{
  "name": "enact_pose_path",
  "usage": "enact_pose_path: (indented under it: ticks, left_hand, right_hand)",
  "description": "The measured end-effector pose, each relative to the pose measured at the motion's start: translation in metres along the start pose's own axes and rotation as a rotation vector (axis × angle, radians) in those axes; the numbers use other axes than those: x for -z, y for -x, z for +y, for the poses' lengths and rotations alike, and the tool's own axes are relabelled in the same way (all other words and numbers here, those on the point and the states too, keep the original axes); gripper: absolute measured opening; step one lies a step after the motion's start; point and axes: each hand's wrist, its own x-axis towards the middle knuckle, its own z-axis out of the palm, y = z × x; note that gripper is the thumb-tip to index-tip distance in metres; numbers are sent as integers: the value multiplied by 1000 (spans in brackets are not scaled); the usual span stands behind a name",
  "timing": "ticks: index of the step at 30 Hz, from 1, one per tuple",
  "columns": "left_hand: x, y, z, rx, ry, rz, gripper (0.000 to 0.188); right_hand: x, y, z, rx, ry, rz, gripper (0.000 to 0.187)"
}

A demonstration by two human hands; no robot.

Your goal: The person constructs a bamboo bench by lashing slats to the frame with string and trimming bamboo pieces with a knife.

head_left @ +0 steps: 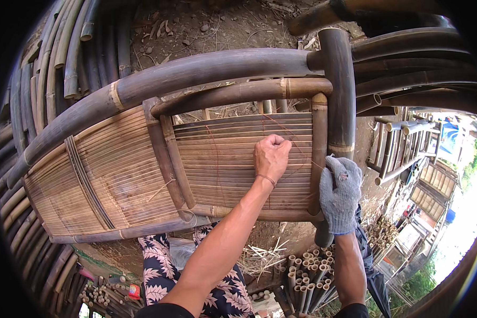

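Note:
A piece of bamboo furniture with a dark round-pole frame (212, 66) lies across in front of me. My left hand (272, 157), bare and closed in a fist, is over its panel of thin bamboo slats (222, 177); what the fingers hold, if anything, is hidden. Thin reddish string (283, 127) crosses the slats near this hand and slants toward my right hand. My right hand (342, 193), in a grey knitted glove, is wrapped round the thick dark bamboo post (339, 100) at the panel's right side. Whether it also pinches the string cannot be made out.
A wider slatted section (111, 175) extends left. Bamboo poles (58, 58) are stacked at the far left, with more dark poles (413, 61) at the far right. Cut bamboo pieces (307, 275) stand in a bundle below. Another bamboo frame (403, 143) stands at the right.

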Motion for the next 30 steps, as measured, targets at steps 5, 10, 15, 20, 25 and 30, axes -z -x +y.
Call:
enact_pose_path:
  ticks: [5,10,15,20,25,30]
  left_hand:
    - [3,16,-10,78,192,22,20]
    - [11,21,-17,30,137,-23,25]
    - [17,28,2,203,418,-241,36]
    - [37,35,0,338,1044,-440,34]
    - [40,42,4,232,487,-276,33]
    - [52,67,8,-357,-188,202,44]
  right_hand:
    - [-39,-21,-9,68,422,-28,27]
    - [-64,-29,-6,65,382,-107,21]
    - [-30,10,-27,-184,-208,-330,16]
    - [-8,27,-17,-270,-546,-544,18]
    - [-3,20,-25,-564,-832,-541,22]
    - [-12,32,-9,-571,-765,-566,24]
